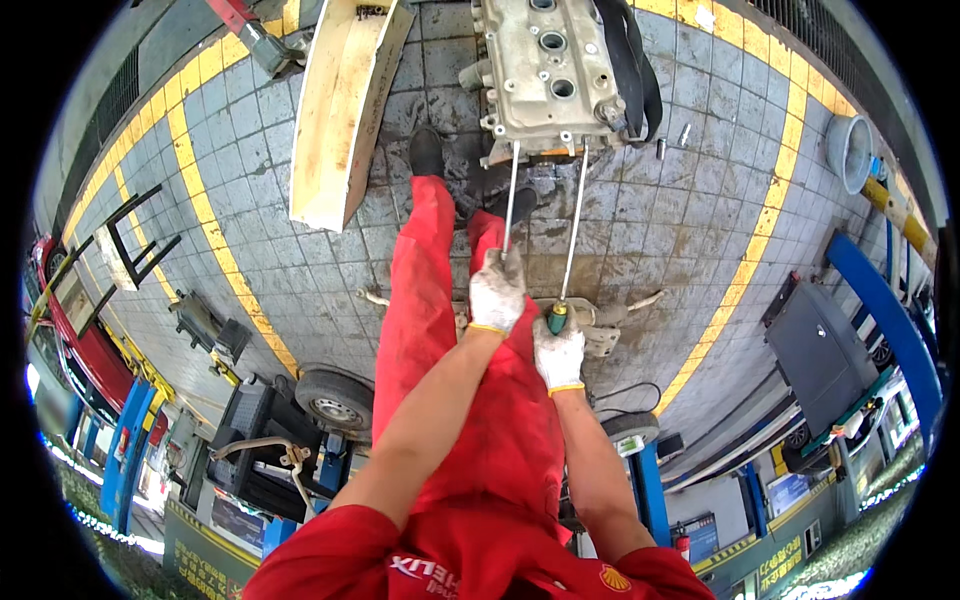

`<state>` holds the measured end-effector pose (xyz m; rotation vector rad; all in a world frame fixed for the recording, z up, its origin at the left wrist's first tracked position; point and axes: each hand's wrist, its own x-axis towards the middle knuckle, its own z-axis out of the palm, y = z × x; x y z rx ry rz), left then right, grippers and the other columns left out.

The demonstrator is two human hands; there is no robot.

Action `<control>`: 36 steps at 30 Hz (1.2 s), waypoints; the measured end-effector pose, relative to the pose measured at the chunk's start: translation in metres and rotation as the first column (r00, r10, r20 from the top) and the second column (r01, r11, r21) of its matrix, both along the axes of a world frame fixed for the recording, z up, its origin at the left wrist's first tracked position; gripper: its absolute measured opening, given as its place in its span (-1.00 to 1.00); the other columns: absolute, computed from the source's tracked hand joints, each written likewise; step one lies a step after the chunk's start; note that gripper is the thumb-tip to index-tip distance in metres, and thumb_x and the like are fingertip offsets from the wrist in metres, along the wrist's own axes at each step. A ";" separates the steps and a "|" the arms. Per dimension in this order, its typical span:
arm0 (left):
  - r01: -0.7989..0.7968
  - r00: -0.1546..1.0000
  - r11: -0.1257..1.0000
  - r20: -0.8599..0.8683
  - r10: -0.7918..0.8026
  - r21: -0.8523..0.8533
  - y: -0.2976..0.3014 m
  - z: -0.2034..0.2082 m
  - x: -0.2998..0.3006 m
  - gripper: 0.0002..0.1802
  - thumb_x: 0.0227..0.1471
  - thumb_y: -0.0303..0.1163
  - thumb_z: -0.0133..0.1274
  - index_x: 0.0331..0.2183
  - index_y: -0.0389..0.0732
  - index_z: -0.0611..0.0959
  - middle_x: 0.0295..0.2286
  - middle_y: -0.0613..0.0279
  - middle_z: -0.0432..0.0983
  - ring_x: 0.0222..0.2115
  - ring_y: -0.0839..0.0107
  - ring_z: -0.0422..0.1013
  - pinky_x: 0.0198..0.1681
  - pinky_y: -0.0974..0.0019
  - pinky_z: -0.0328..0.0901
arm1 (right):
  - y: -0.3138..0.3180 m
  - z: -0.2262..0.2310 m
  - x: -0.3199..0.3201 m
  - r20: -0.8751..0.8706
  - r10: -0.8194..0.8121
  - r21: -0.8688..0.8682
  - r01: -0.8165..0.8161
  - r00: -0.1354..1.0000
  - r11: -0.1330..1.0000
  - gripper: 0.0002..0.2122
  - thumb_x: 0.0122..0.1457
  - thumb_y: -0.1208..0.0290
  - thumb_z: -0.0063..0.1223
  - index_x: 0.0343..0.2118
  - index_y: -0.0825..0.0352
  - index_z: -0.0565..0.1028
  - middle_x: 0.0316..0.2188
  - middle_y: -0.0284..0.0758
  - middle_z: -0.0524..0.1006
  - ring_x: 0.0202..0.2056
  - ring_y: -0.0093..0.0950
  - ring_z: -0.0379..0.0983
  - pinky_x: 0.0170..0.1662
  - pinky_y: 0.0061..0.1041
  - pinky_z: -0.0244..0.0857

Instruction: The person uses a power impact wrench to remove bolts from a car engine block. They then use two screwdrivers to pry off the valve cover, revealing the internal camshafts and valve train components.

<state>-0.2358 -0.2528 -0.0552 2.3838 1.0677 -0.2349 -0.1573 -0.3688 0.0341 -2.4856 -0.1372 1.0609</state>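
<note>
My left hand (497, 292), in a white work glove, is closed round a long thin metal rod (512, 195); its grip end is hidden inside the glove. My right hand (560, 355), gloved too, grips the green handle of a long screwdriver (574, 220). Both shafts run away from me, roughly side by side, to the near edge of an engine (548, 105). Its grey metal valve cover has several round holes along the middle. The tips meet the seam under the cover's near edge; whether they are wedged in, I cannot tell.
A long pale open box (335, 120) lies left of the engine. Two small metal cylinders lie on the tiles right of it. Beneath my hands sits a metal part (600, 325). A wheel (335, 398) is lower left; a grey bucket (849, 153) stands far right.
</note>
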 end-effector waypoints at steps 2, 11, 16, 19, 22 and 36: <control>-0.078 0.997 0.996 -0.021 0.078 -0.045 -0.010 -0.004 0.016 -0.59 0.22 -0.36 0.09 0.06 -0.32 0.60 -0.44 -0.14 0.58 -0.45 -0.02 0.56 -0.44 0.01 0.42 | -0.006 -0.004 -0.001 0.071 0.033 0.003 -0.034 0.997 0.999 -0.69 0.18 0.35 0.30 -0.05 0.32 0.53 -0.39 0.01 0.64 -0.31 0.09 0.62 -0.25 -0.07 0.48; -0.280 0.959 0.905 -0.063 0.275 -0.321 -0.007 -0.012 0.009 -0.54 0.22 -0.40 0.02 0.14 -0.28 0.52 -0.16 -0.22 0.54 -0.39 -0.09 0.56 -0.39 -0.01 0.46 | 0.002 -0.002 0.003 0.099 0.061 0.063 -0.068 0.993 0.996 -0.64 0.20 0.33 0.30 -0.01 0.39 0.54 -0.39 -0.04 0.65 -0.38 -0.05 0.60 -0.26 -0.12 0.44; -0.437 0.891 0.767 -0.111 0.440 -0.469 0.028 0.076 0.040 -0.68 0.37 -0.23 0.00 -0.06 -0.28 0.59 -0.42 -0.31 0.60 -0.37 -0.26 0.58 -0.34 -0.15 0.47 | -0.029 -0.025 -0.014 -0.150 -0.251 0.181 0.276 0.956 0.944 -0.71 0.23 0.42 0.29 -0.04 0.42 0.53 -0.38 -0.15 0.62 -0.39 -0.30 0.55 -0.27 -0.28 0.44; -0.406 0.906 0.784 -0.094 0.413 -0.469 0.045 0.076 0.030 -0.62 0.42 -0.12 -0.04 -0.11 -0.28 0.59 -0.38 -0.39 0.60 -0.33 -0.32 0.59 -0.31 -0.23 0.48 | -0.003 -0.004 -0.006 -0.264 -0.234 0.111 0.271 0.936 0.956 -0.80 0.25 0.52 0.24 -0.10 0.39 0.52 -0.45 -0.34 0.55 -0.45 -0.49 0.45 -0.33 -0.37 0.41; -0.325 0.944 0.826 -0.105 0.313 -0.460 0.026 0.057 0.013 -0.69 0.43 -0.19 -0.09 -0.11 -0.20 0.61 -0.20 -0.27 0.59 -0.38 -0.17 0.62 -0.36 -0.12 0.52 | -0.002 0.000 -0.014 -0.235 -0.280 0.089 0.307 0.931 0.948 -0.83 0.25 0.56 0.21 -0.12 0.34 0.51 -0.45 -0.39 0.55 -0.42 -0.55 0.48 -0.36 -0.42 0.40; -0.436 0.891 0.697 -0.163 0.423 -0.570 0.050 0.070 0.011 -0.60 0.40 -0.03 0.00 -0.08 -0.21 0.55 -0.50 -0.29 0.60 -0.46 -0.25 0.59 -0.41 -0.20 0.48 | -0.003 -0.002 0.010 -0.544 -0.469 0.015 0.566 0.696 0.824 -0.84 0.30 0.59 0.21 -0.13 0.25 0.52 -0.51 -0.48 0.53 -0.58 -0.63 0.41 -0.56 -0.55 0.30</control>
